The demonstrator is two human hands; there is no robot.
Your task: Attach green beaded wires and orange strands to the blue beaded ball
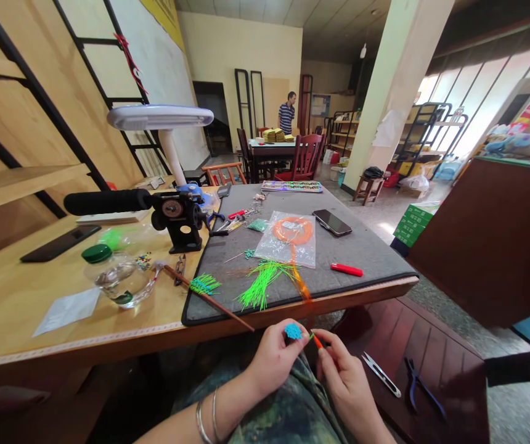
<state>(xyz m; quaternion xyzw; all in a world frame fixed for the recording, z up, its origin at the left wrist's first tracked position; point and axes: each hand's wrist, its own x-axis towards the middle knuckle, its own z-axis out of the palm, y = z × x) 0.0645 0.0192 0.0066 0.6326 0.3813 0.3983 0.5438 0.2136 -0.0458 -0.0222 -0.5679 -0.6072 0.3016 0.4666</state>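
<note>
A blue cluster is held above the lap, pinched in the left hand. An orange tool is gripped by the fingers of the right hand, its tip turned toward the cluster; a bit of green is seen between, though contact cannot be made out. On a grey mat, green strands are spread beside a clear bag. Snips and pliers are laid on a dark wooden seat at the right.
</note>
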